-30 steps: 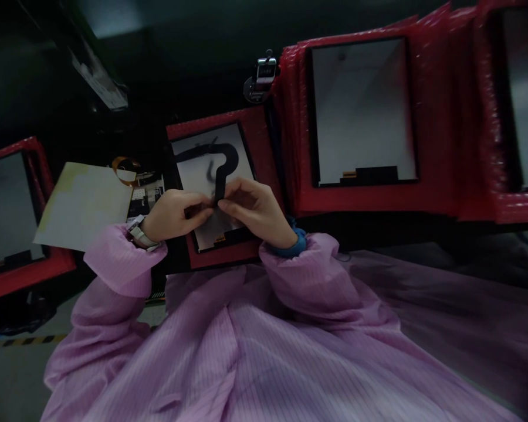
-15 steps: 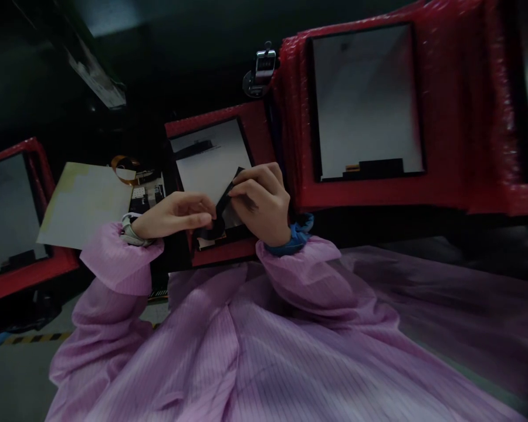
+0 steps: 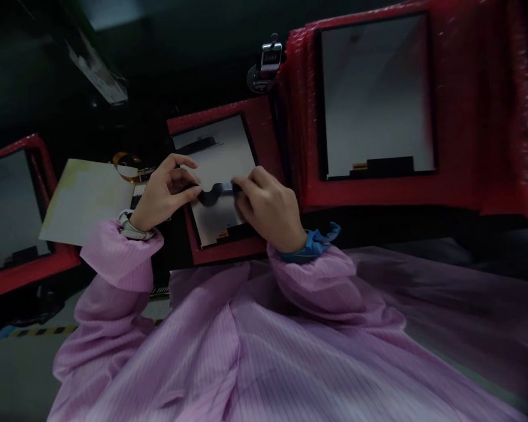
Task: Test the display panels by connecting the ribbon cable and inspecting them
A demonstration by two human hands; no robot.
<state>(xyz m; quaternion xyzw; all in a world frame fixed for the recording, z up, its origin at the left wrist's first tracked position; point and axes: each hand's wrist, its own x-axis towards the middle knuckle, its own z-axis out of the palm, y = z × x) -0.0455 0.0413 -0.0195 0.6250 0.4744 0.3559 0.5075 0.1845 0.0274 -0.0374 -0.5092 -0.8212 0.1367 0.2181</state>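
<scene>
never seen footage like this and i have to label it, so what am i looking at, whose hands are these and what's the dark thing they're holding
There is no machine here: these are a person's two bare hands, filmed by a camera worn on their head that looks forward and down, so the pink sleeves at the bottom are the wearer's own. The left hand and right hand each pinch one end of a short black strip, which sags between them above a pale flat panel. That panel lies in a red padded tray. A larger panel in red wrapping stands to the right, a second red tray sits far left, and a pale sheet lies beside the left hand. The room is dim, so finer detail is hard to tell.
</scene>
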